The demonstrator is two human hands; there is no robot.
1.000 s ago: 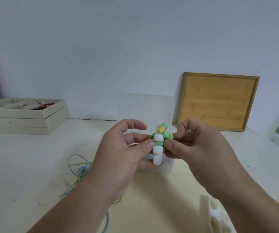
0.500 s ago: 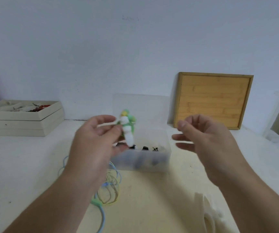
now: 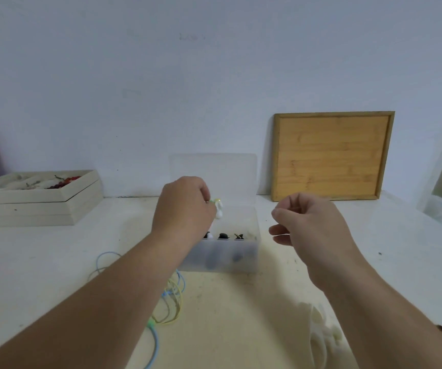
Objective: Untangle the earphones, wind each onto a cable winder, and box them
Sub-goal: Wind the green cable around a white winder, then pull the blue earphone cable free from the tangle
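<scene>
A: While the left hand (image 3: pixel 185 206) pinches the wound winder (image 3: pixel 218 208) in curled fingers above the clear box (image 3: pixel 253 253), what could spoil it?
B: A drop from up there. It might land across a divider, or the cable's end could spring loose and unwind.
A: And the right hand (image 3: pixel 307 225)?
B: Loosely curled, holding nothing, just beside the box and not touching it. So a light box could skid if nudged.
A: Anything else?
B: The left forearm hangs over the loose earphones (image 3: pixel 173 299) on the table (image 3: pixel 41 262); a low sweep could snag them and knot them tighter.
</scene>
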